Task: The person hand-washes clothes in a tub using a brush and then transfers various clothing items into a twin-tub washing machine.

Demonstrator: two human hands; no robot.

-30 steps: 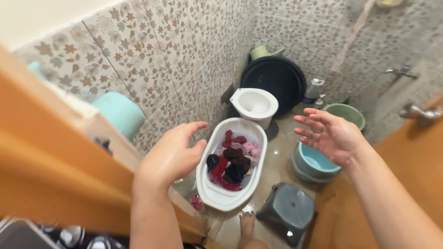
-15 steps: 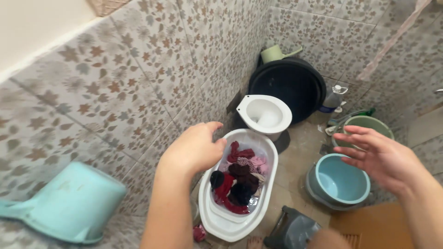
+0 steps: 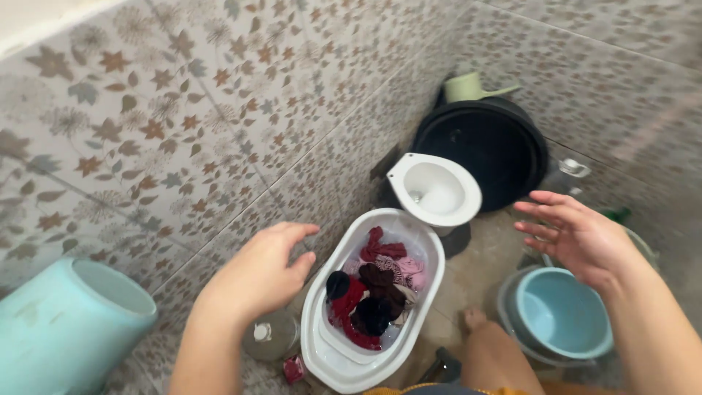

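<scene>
**Laundry tub not yet gripped; both hands spread above it**

Head view: A white oval tub (image 3: 373, 292) is seen standing on the wet bathroom floor (image 3: 475, 256), close against the flower-patterned tiled wall (image 3: 219, 110). Inside it a heap of red, dark and pink clothes (image 3: 373, 289) is piled, apparently damp. The tub is judged to be loaded and set in place, while any lifting or handling of it is not yet begun, since nothing is grasped.

The left hand (image 3: 256, 274) is held over the tub's left rim, its fingers (image 3: 296, 232) released and gently curled, near the rim but apart from it. The right hand (image 3: 578, 238) is held well apart to the tub's right, above a light blue basin (image 3: 563, 314), its fingers (image 3: 545, 219) spread and empty.

Beyond the tub a white toilet bowl (image 3: 435, 190) and a large black bin (image 3: 482, 150) are seen; a clear bottle (image 3: 267, 336) stands just beside the tub's near left edge, and a turquoise bucket (image 3: 66, 322) is seen at the far left.
</scene>
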